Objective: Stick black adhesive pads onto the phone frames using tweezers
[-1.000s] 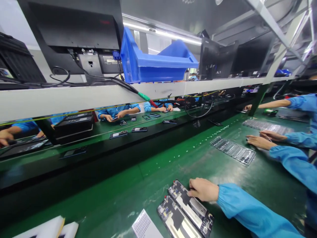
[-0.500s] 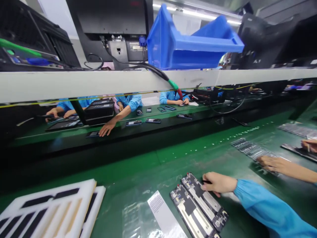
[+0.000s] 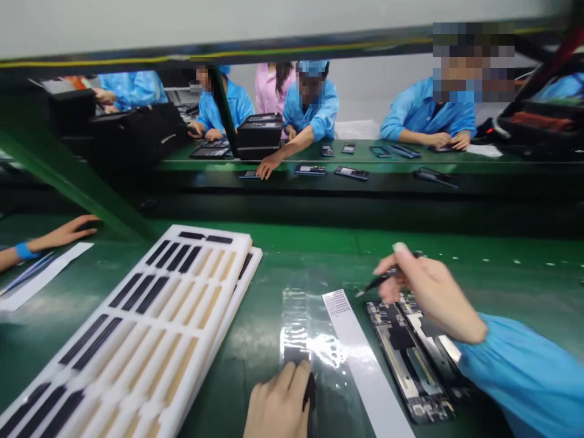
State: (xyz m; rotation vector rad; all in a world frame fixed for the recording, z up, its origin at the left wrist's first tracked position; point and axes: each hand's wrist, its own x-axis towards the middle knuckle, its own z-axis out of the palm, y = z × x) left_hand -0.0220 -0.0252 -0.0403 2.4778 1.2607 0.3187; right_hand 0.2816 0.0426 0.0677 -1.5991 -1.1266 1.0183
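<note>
My right hand (image 3: pixel 431 292) is closed around black tweezers (image 3: pixel 381 282), their tip pointing left over the top of a white label strip (image 3: pixel 360 365) with a grid of small dark dots. Beneath and beside this hand lie two opened phones (image 3: pixel 408 371) with bare circuit boards and metal frames, the right one partly covered by my hand and blue sleeve. At the bottom centre, my left hand (image 3: pixel 278 404) has its fingers curled against a dark, narrow piece (image 3: pixel 311 392), mostly hidden by the hand. It rests by a shiny clear plastic sheet (image 3: pixel 294 313).
Stacked white foam trays (image 3: pixel 249 267) with black and tan strips stand at the left. A co-worker's hand (image 3: pixel 68 234) reaches in at the far left. Across a dark gap, co-workers in blue sit behind phones (image 3: pixel 310 170). A green post (image 3: pixel 77 176) slants at the left.
My view has swung left and down. My right hand has lifted from the phones towards the label strip, tweezers still held. My left hand has come into view at the bottom.
</note>
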